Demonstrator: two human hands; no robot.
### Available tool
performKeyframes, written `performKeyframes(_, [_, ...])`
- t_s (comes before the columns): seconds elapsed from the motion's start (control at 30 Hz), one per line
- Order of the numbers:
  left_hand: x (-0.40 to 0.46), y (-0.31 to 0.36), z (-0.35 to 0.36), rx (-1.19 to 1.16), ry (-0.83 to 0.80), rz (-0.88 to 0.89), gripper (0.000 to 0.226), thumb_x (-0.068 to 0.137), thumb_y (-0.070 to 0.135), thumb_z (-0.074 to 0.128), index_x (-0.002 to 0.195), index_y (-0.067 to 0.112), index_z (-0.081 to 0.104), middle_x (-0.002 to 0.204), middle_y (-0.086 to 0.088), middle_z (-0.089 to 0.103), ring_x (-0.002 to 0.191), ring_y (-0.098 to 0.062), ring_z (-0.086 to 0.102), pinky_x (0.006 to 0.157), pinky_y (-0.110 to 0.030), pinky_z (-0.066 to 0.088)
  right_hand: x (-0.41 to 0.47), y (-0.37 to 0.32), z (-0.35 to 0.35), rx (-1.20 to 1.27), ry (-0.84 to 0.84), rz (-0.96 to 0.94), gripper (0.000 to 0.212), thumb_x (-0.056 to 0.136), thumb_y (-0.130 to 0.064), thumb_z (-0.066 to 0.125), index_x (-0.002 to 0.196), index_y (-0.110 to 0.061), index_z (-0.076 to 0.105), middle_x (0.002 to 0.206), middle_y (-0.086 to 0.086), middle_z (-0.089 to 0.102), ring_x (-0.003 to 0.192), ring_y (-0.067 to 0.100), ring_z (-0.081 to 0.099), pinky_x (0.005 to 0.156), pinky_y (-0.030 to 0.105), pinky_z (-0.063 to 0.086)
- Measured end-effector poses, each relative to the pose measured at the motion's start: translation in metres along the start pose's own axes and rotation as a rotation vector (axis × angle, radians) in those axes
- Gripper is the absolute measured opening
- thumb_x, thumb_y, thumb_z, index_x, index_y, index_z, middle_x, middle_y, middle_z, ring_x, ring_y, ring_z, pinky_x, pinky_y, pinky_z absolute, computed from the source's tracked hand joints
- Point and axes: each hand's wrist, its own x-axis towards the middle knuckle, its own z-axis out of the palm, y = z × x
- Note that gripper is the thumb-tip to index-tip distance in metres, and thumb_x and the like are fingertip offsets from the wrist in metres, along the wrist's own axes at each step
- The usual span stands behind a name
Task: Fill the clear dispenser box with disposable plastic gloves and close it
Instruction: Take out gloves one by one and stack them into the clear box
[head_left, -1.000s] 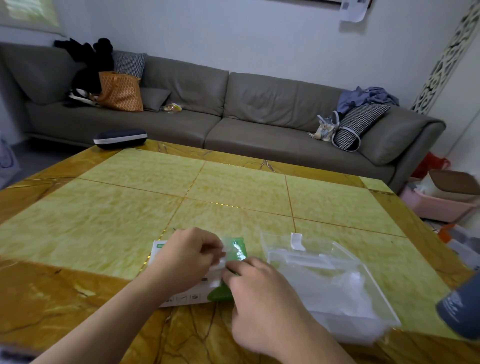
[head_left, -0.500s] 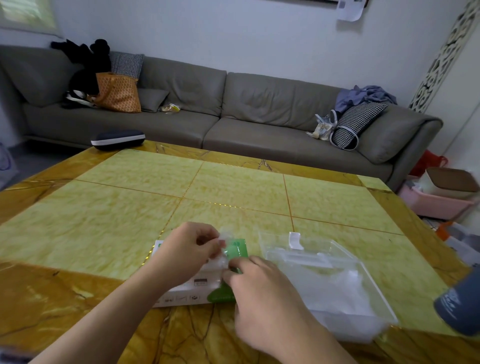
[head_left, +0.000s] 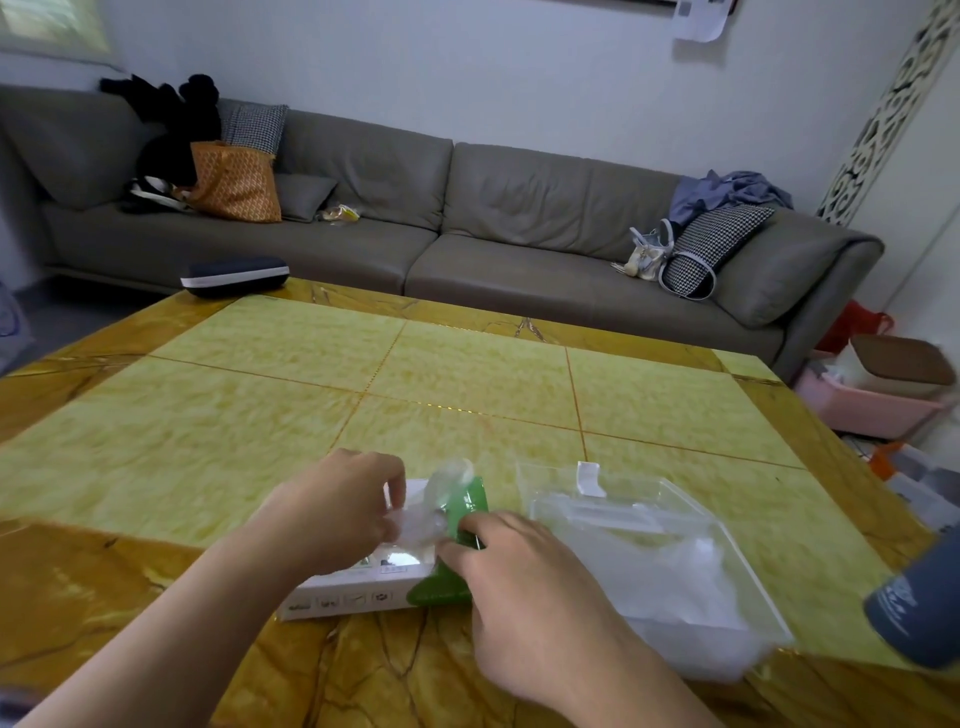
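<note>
Clear, crinkled plastic gloves (head_left: 431, 514) are bunching up out of the white and green carton (head_left: 363, 582) that is lying flat on the yellow stone table (head_left: 260, 426) in front of you. Your left hand (head_left: 337, 512) is curling its fingers around that bunch and pinching it just above the carton's opening. Your right hand (head_left: 524, 597) is sitting at the carton's green end, its fingertips bent and pressing on the cardboard; whether it is actually gripping the carton, I cannot tell. Just to the right of that hand, the clear dispenser box (head_left: 654, 566) is lying on the table with its lid standing open at the far side, and some filmy plastic is showing inside it. A grey bottle (head_left: 919, 608) is poking in at the right edge, and a dark case (head_left: 234, 275) is resting at the far left corner near the grey sofa (head_left: 467, 223).
</note>
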Motion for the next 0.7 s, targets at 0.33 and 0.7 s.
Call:
performKeyframes(0.33, [-0.002,0.011,0.016,0.093,0.117,-0.002,0.019,0.093,0.024,0.063,0.078,0.034,0.061,0.084,0.012,0.064,0.078,-0.01,0.06,0.07,-0.031,0.056,0.003,-0.004,0.002,-0.01,-0.006,-0.011,0.047,0.088,-0.008,0.059,0.134,-0.018,0.062,0.128,0.003,0.053,0.125,0.024,0.042,0.101,0.035,0.044])
performKeyframes(0.7, [-0.007,0.015,-0.005,-0.763,0.236,-0.005,0.016,0.098,0.007,0.066,0.088,0.013,0.076,0.076,-0.001,0.078,0.073,-0.017,0.076,0.073,-0.031,0.063,0.002,-0.002,-0.003,-0.054,-0.048,0.018,0.067,0.09,-0.007,0.06,0.154,-0.016,0.046,0.149,0.007,0.046,0.136,0.029,0.038,0.114,0.041,0.041])
